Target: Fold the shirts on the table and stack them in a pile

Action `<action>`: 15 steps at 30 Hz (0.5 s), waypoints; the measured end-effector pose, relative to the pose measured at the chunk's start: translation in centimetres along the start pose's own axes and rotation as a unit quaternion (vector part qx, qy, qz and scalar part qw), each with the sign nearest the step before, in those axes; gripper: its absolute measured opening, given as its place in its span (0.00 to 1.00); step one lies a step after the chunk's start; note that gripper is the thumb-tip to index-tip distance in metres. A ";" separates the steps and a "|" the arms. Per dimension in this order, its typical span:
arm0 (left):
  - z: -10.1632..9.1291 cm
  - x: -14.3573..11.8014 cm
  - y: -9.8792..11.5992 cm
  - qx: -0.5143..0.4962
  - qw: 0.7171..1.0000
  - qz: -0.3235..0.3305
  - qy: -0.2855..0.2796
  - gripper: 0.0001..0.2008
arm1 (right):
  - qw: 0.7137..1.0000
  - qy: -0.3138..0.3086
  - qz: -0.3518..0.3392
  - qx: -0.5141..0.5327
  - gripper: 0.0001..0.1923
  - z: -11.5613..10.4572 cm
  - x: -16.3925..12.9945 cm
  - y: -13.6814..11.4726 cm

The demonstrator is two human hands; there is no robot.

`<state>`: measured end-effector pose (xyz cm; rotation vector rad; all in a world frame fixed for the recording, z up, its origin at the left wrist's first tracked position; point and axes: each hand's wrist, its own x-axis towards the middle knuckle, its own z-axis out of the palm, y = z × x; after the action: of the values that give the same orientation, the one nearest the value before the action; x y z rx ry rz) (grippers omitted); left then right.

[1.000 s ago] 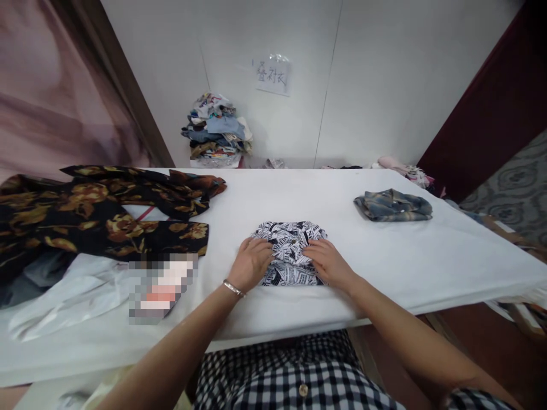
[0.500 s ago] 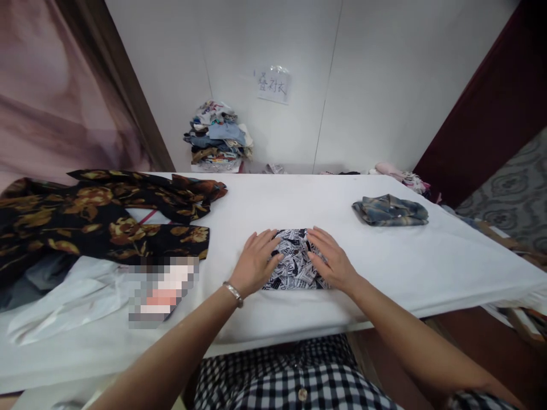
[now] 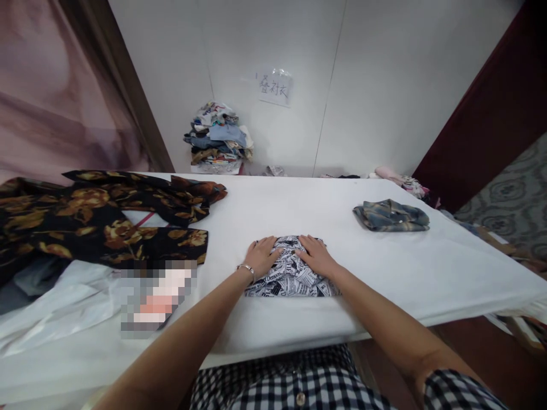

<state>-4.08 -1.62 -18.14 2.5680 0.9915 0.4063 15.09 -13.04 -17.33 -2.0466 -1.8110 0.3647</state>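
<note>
A black-and-white shirt with a newspaper-style print (image 3: pixel 294 276) lies folded into a compact bundle near the front edge of the table. My left hand (image 3: pixel 261 257) rests on its far left part, fingers stretched out and pointing away from me. On the far right part lies my right hand (image 3: pixel 317 256), its fingers likewise spread and flat against the cloth. Both palms face down, and neither hand grips the fabric. The shirt's middle and near side show between my wrists.
A folded blue-grey plaid shirt (image 3: pixel 391 216) lies at the right of the white-covered table (image 3: pixel 273 205). Black floral garments (image 3: pixel 102 216) and white cloth (image 3: pixel 72 302) spread across the left. Beyond the far edge stands a clothes pile (image 3: pixel 220 136), below a paper sign (image 3: pixel 274 88).
Both hands have slid slightly toward the far edge of the printed shirt, and more of its near side shows. The view has shifted slightly.
</note>
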 end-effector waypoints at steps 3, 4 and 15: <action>-0.3 -0.1 -0.1 -0.017 1.000 -0.018 -0.012 0.27 | 1.000 0.013 -0.014 -0.012 0.36 -0.1 -0.7 -0.4; -0.3 -0.1 -0.1 -0.014 1.000 -0.017 -0.009 0.28 | 0.999 0.011 -0.026 -0.023 0.36 0.1 -0.9 -0.5; -3.8 -3.6 -1.5 -0.117 0.971 -0.198 0.067 0.35 | 0.939 0.180 0.050 0.287 0.23 -2.5 -4.9 0.4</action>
<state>-8.95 -2.26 -15.88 2.0911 1.3789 0.5507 15.87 -18.20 -15.51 -1.6579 -1.2048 0.4485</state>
